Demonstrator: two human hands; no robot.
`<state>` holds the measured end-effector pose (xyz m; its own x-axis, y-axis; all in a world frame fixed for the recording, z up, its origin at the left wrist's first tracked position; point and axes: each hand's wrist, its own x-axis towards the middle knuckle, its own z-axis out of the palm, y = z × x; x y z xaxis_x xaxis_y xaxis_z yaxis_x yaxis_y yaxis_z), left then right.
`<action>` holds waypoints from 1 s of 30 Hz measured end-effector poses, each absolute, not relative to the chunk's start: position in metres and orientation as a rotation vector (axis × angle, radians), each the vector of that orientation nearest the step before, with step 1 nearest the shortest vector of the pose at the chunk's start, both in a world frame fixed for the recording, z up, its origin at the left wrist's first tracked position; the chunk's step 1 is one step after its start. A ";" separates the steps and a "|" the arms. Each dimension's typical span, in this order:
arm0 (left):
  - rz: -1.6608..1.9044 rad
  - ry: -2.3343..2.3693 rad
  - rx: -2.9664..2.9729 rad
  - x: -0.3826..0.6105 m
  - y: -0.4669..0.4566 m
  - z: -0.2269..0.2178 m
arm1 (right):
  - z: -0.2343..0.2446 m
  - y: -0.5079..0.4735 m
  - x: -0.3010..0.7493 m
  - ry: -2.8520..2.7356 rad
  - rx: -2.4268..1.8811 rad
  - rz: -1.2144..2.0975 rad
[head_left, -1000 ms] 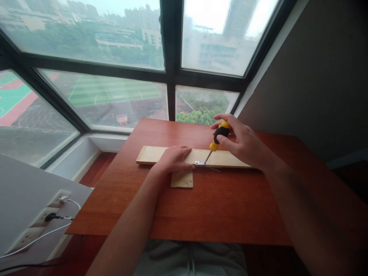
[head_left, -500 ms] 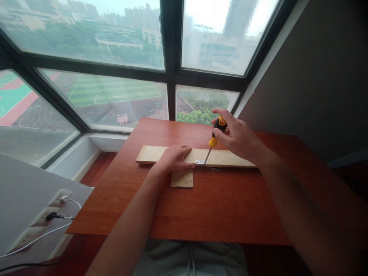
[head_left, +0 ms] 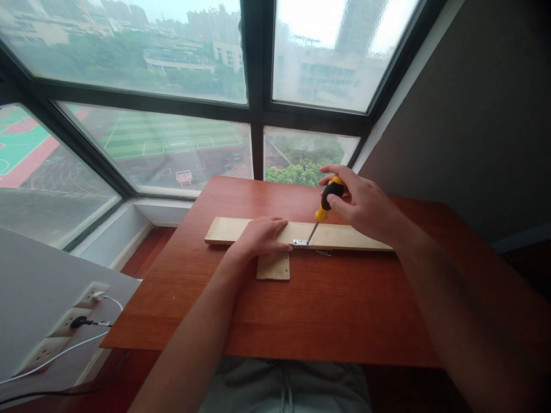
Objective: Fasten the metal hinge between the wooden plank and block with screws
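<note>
A long pale wooden board (head_left: pixel 228 230) lies across the table, with a small metal hinge (head_left: pixel 301 243) at its near edge. My left hand (head_left: pixel 263 235) grips the board just left of the hinge, fingers over the top and thumb at the near edge. In my right hand (head_left: pixel 359 198) is a screwdriver (head_left: pixel 331 195) with a yellow and black handle. Its shaft leans to the right and its tip meets the right end of the hinge. A short wooden piece (head_left: pixel 274 268) sticks out toward me below my left hand. Several screws (head_left: pixel 323 253) lie beside the board.
The reddish-brown table (head_left: pixel 327 315) reaches to the large window frame (head_left: pixel 257 149). Wall sockets (head_left: pixel 69 321) with plugged-in cables are low on the left, past the table's edge. A dark wall (head_left: pixel 465 132) rises on the right.
My right hand and the screwdriver handle have shifted slightly right, so the shaft leans more. The tip stays at the hinge. My left hand keeps its place on the board.
</note>
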<state>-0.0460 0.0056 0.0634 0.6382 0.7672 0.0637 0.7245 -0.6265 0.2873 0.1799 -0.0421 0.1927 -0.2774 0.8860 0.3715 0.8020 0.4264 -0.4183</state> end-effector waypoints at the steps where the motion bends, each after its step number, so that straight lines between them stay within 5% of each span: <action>1: 0.263 1.216 2.623 -0.046 0.006 0.063 | 0.193 -0.042 0.181 -2.120 -1.424 0.217; 19: 0.263 1.211 2.629 -0.045 0.004 0.066 | 0.183 -0.041 0.170 -1.969 -1.747 -0.475; 27: 0.263 1.213 2.617 -0.046 0.005 0.065 | 0.185 -0.040 0.186 -2.030 -1.252 0.595; 30: 0.255 1.217 2.621 -0.046 0.005 0.064 | 0.185 -0.039 0.190 -2.000 -1.336 0.490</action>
